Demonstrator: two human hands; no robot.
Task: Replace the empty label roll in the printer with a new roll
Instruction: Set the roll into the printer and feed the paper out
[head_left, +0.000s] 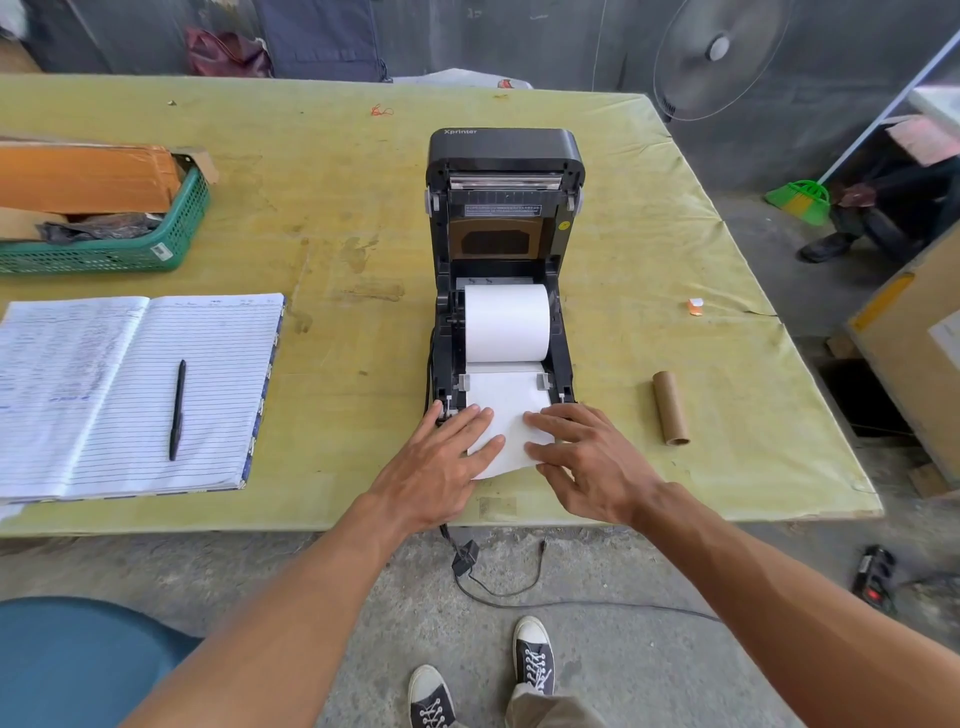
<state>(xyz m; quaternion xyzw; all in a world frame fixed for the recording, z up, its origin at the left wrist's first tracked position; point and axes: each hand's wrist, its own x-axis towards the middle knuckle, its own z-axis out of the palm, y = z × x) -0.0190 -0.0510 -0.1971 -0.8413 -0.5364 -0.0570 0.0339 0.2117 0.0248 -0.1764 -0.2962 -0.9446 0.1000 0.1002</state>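
The black label printer (503, 156) stands on the table with its lid swung up. A full white label roll (507, 322) sits in its bay. From the roll a white paper strip (506, 397) runs forward between the guides and over the printer's front edge. My left hand (441, 460) lies flat on the strip's left side with straight fingers. My right hand (587, 460) presses the strip's right side, fingers spread. The empty brown cardboard core (671, 408) lies on the table to the right of the printer.
An open lined notebook (104, 374) with a black pen (177, 410) lies at the left. A green basket (130, 249) holding cardboard stands at the back left. The yellow-green table (337, 182) ends near my body; a cable (493, 587) hangs to the floor.
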